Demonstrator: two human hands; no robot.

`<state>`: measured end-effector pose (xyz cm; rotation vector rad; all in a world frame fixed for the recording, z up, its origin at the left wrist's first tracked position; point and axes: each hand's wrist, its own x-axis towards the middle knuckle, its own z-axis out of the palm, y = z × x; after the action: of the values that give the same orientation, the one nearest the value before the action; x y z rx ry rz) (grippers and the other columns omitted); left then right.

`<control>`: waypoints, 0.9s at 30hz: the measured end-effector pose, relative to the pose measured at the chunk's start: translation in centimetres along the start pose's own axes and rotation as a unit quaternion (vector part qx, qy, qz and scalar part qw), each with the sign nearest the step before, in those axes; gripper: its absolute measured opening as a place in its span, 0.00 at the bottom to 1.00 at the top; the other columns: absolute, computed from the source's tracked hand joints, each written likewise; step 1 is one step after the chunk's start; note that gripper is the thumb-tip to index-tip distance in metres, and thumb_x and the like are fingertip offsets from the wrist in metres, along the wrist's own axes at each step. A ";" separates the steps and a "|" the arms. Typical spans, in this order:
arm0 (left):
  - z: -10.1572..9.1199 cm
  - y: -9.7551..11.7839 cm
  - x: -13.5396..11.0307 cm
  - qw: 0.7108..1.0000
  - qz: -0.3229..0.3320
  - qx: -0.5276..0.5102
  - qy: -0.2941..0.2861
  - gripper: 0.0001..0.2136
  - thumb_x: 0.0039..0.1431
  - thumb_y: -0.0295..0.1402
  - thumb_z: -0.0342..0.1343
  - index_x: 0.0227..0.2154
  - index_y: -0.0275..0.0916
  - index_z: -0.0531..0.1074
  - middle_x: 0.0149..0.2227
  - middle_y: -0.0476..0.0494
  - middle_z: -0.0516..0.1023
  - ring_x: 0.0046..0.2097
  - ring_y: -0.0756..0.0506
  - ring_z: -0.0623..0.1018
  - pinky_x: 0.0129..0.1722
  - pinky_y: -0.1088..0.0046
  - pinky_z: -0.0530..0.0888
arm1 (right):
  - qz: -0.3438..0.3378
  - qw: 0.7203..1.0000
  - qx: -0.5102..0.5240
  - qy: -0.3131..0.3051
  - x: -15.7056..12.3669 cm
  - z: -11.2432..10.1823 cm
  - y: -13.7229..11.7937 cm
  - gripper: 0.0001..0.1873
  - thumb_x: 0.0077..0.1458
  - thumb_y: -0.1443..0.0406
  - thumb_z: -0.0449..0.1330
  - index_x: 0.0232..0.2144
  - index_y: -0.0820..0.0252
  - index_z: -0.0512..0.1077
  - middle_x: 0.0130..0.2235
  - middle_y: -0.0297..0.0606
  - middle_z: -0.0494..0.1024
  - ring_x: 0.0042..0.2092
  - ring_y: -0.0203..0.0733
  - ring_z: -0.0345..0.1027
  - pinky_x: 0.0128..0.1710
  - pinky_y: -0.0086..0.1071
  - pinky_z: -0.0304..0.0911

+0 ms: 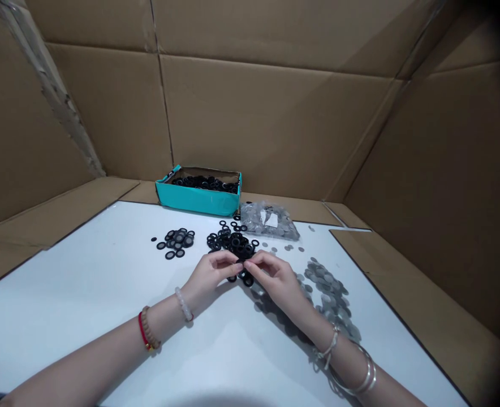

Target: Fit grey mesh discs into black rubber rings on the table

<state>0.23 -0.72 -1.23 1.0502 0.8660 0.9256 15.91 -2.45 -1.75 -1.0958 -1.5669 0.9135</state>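
Observation:
My left hand [211, 275] and my right hand [272, 277] meet at their fingertips over a heap of black rubber washers [232, 240], and both seem to pinch one washer, which is partly hidden by my fingers. Several more washers lie under my hands. To the left sits a smaller group of black washers [176, 243]. Loose grey mesh discs [326, 294] are spread just past my right hand. A clear plastic bag of grey discs [269, 221] lies behind them.
A teal box [199, 199] filled with black washers stands at the far edge of the white table [84, 299]. Brown cardboard sheets [250, 113] form the walls and line the table's sides. A few single grey discs lie near the bag.

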 end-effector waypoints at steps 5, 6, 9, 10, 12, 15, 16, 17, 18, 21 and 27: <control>0.0 0.4 0.2 0.997 0.042 0.063 0.013 0.11 0.42 0.35 0.63 0.28 0.36 0.71 0.29 0.47 0.71 0.32 0.50 0.70 0.32 0.74 0.66 | 0.043 0.999 0.018 -0.006 0.4 -0.3 0.7 0.10 0.51 0.59 0.58 0.25 0.59 0.70 0.25 0.32 0.69 0.28 0.35 0.62 0.28 0.28 0.57; 0.0 0.4 0.2 0.996 0.048 0.070 0.016 0.11 0.42 0.35 0.62 0.29 0.36 0.71 0.29 0.47 0.72 0.32 0.50 0.70 0.32 0.74 0.67 | 0.049 0.999 0.019 -0.010 0.5 -0.3 0.7 0.10 0.51 0.58 0.58 0.24 0.59 0.70 0.25 0.32 0.69 0.28 0.35 0.61 0.27 0.28 0.56; -0.1 0.4 0.4 0.997 0.044 0.059 0.007 0.10 0.43 0.34 0.62 0.28 0.35 0.70 0.26 0.48 0.71 0.29 0.51 0.70 0.30 0.74 0.67 | 0.070 0.996 0.042 -0.039 0.7 -0.4 0.5 0.13 0.52 0.57 0.56 0.22 0.59 0.69 0.23 0.31 0.67 0.27 0.35 0.60 0.27 0.28 0.57; -0.1 0.4 0.4 0.998 0.037 0.041 0.003 0.10 0.44 0.34 0.61 0.28 0.35 0.69 0.25 0.49 0.70 0.28 0.51 0.70 0.30 0.74 0.67 | 0.077 0.994 0.055 -0.048 0.7 -0.4 0.4 0.13 0.52 0.57 0.56 0.23 0.59 0.69 0.24 0.32 0.67 0.27 0.35 0.61 0.28 0.29 0.58; -0.1 0.3 0.4 1.000 0.018 -0.003 -0.003 0.11 0.44 0.34 0.61 0.29 0.36 0.67 0.24 0.50 0.70 0.27 0.51 0.71 0.31 0.74 0.67 | 0.087 0.992 0.075 -0.052 0.7 -0.3 0.3 0.10 0.50 0.58 0.57 0.27 0.59 0.70 0.27 0.32 0.69 0.29 0.35 0.62 0.30 0.29 0.59; 0.0 0.4 0.3 0.999 -0.010 -0.029 -0.016 0.12 0.44 0.34 0.61 0.30 0.37 0.66 0.24 0.50 0.70 0.27 0.50 0.73 0.31 0.73 0.68 | 0.083 0.994 0.065 -0.031 0.7 -0.2 0.3 0.08 0.46 0.61 0.61 0.29 0.59 0.70 0.29 0.33 0.71 0.30 0.36 0.64 0.30 0.29 0.59; 0.1 0.4 0.3 0.999 -0.009 -0.024 -0.019 0.12 0.44 0.34 0.61 0.29 0.36 0.66 0.24 0.50 0.70 0.27 0.50 0.73 0.30 0.73 0.68 | 0.077 0.995 0.057 -0.027 0.7 -0.2 0.4 0.07 0.46 0.61 0.61 0.27 0.60 0.70 0.28 0.33 0.71 0.30 0.36 0.64 0.30 0.28 0.59; 0.2 0.4 0.2 1.000 -0.004 -0.016 -0.018 0.11 0.44 0.34 0.61 0.28 0.36 0.66 0.23 0.49 0.70 0.27 0.51 0.72 0.29 0.74 0.68 | 0.071 0.996 0.050 -0.026 0.7 -0.1 0.4 0.07 0.47 0.62 0.61 0.26 0.60 0.69 0.27 0.32 0.70 0.29 0.36 0.63 0.29 0.28 0.58; 0.3 0.5 0.1 1.000 0.003 -0.008 -0.017 0.11 0.43 0.33 0.61 0.26 0.35 0.66 0.23 0.49 0.70 0.26 0.51 0.72 0.28 0.74 0.68 | 0.066 0.996 0.046 -0.025 0.7 0.0 0.4 0.07 0.47 0.62 0.60 0.24 0.60 0.68 0.25 0.32 0.69 0.28 0.35 0.62 0.28 0.28 0.57; 0.8 0.7 -0.3 1.000 0.003 -0.002 -0.009 0.10 0.43 0.32 0.61 0.24 0.35 0.65 0.21 0.50 0.68 0.24 0.51 0.70 0.25 0.76 0.66 | 0.054 0.997 0.051 -0.010 0.5 0.2 0.6 0.09 0.47 0.64 0.59 0.20 0.60 0.63 0.22 0.29 0.65 0.25 0.32 0.58 0.25 0.26 0.54; 1.4 1.2 -0.7 0.999 -0.002 0.034 0.003 0.09 0.45 0.33 0.59 0.24 0.35 0.65 0.18 0.51 0.67 0.22 0.50 0.71 0.23 0.75 0.66 | 0.013 0.997 0.068 0.023 0.1 0.5 0.5 0.10 0.48 0.67 0.57 0.20 0.59 0.60 0.23 0.28 0.62 0.26 0.32 0.56 0.26 0.26 0.53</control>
<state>0.99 -1.59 0.38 1.1044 0.9099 0.9017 15.57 -2.24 -2.33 -1.0357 -1.4333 0.9921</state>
